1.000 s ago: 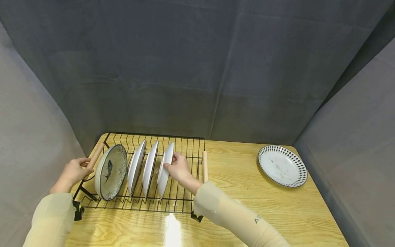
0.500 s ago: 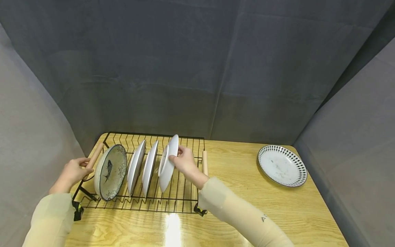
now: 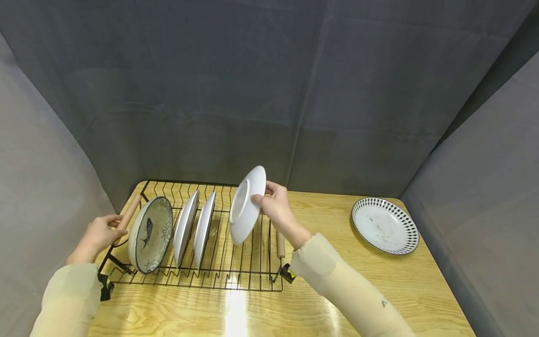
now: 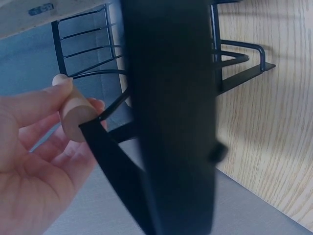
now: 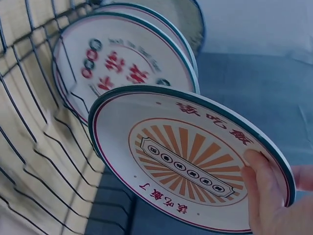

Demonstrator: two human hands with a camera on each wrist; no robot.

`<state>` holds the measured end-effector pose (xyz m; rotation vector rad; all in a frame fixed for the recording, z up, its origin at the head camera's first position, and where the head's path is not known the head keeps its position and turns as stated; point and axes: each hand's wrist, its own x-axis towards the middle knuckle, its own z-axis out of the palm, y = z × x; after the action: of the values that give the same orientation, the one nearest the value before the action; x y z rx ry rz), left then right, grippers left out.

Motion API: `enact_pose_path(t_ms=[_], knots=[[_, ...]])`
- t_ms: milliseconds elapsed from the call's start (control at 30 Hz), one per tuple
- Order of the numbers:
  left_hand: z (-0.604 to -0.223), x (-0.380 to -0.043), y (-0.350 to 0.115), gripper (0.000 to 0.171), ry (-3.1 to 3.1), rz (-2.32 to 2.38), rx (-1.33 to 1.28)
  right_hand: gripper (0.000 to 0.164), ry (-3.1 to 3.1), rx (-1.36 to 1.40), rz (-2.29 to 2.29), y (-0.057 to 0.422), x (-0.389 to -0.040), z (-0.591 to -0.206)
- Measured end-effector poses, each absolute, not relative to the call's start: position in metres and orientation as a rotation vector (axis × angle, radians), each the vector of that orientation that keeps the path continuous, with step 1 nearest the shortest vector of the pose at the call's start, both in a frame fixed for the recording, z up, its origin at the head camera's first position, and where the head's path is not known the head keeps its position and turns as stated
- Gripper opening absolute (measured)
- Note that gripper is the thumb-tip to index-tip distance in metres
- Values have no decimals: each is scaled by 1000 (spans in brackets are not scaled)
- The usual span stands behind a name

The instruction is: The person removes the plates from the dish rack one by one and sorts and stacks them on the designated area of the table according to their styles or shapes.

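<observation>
The right hand (image 3: 277, 206) pinched a sunburst-printed plate (image 5: 183, 159) by its rim, tilted above the wire dish rack (image 3: 240, 271) at the worktop's (image 3: 324, 234) back left corner. The left hand (image 3: 98, 236) gripped the rack's left wooden handle (image 3: 130, 213), beside a fish-painted bowl (image 3: 157, 236). A diamond-rimmed dish (image 3: 385, 227) lay near the back right corner.

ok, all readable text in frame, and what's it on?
"A": dark letter on the right sleeve.
"該吃飯": red, by the rim of the plate in the right hand; may continue under the hand.
"該吃飯了": likely reading, red, opposite side of that plate, running right to left.
Central banner, same plate: characters too small.
Racked plate behind: red and green print, too blurred.
Bowl: blue mark, too unclear.
</observation>
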<state>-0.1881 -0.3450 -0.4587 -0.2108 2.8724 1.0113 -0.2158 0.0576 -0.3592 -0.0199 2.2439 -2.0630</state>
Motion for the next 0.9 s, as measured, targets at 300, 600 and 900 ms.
enact_pose_path(t_ms=[300,600,900], knots=[[-458,-187,-345,50,2869,1011,-201,43,2198,-56,-2204,94,-226,-335],[-458,-187,-345,50,2861,1022,-214,49,2216,-1,-2306,134,-239,-318],[-461,-188,-346,49,2865,1027,-208,50,2433,92,-2263,174,-248,-316]])
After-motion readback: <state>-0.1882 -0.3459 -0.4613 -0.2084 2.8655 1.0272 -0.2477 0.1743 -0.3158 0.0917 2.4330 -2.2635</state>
